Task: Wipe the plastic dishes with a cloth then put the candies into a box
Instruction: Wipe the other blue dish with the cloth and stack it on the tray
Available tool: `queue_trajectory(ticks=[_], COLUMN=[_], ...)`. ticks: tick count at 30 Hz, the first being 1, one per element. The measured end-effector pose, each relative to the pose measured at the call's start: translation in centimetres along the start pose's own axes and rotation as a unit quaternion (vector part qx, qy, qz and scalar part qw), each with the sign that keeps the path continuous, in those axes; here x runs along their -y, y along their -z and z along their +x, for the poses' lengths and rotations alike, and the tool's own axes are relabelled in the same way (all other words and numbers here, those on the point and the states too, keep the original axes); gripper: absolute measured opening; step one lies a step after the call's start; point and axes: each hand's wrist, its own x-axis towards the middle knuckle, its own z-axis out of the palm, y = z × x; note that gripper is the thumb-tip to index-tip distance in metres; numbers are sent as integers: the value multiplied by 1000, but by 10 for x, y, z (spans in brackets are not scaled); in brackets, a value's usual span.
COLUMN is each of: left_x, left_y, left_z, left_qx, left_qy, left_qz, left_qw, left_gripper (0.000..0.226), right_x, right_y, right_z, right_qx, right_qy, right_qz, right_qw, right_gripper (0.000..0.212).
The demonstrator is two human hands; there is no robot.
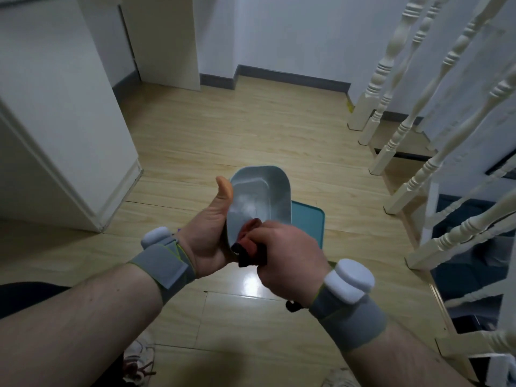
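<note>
step in hand: wiping the pale grey-blue oblong plastic dish (261, 198), held up in the air in front of me over the light wooden plank floor (223, 129), open side tilted toward my face.

technique notes: the cloth looks to be working at the near end of the dish interior. to do this well i judge the wipe should run the full length of the basin, near end to far end, then around the inner wall and rim, with the dish turned in the supporting hand so no corner gets skipped. keep the pressure moderate, since a light plastic dish could flex or slip out of a one-hand hold. a pale, hazy patch shows in the middle of the basin; cannot tell if it is residue or glare, so worth a pass.

left hand (208, 236): clamped on the left side of the dish, thumb extended up along the left rim, the other fingers hidden behind the dish.

right hand (284, 255): fingers curled tight around a bunched red-and-black cloth (247, 247), pressing it against the near end of the dish.

both hands are close together, nearly touching at the near end of the dish.

other: a teal flat rectangular mat or tray (310, 219) lies on the floor just beyond the dish, partly hidden by it. candies and box not in view. white turned stair balusters (391, 60) stand to the right.
</note>
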Motion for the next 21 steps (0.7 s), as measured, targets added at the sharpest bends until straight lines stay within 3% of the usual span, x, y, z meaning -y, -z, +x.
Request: queue_trajectory(ticks=[6, 12, 17, 21], left_x=[-6, 4, -7, -17], left_y=[0, -9, 2, 3], left_z=[-5, -5, -2, -3], left_qx=[-18, -96, -131, -99], left_qy=[29, 53, 42, 67], left_qz=[36, 44, 59, 116], left_qw=[999, 993, 989, 986], left_gripper=[74, 65, 56, 55], right_x=[-27, -1, -22, -36], right_y=[-14, -43, -47, -49], right_z=[0, -3, 0, 0], right_qx=[-73, -111, -124, -177], right_qy=[-49, 63, 34, 41], right_qz=[-68, 80, -54, -89], right_qw=[994, 989, 990, 979], right_gripper=[32, 37, 30, 16])
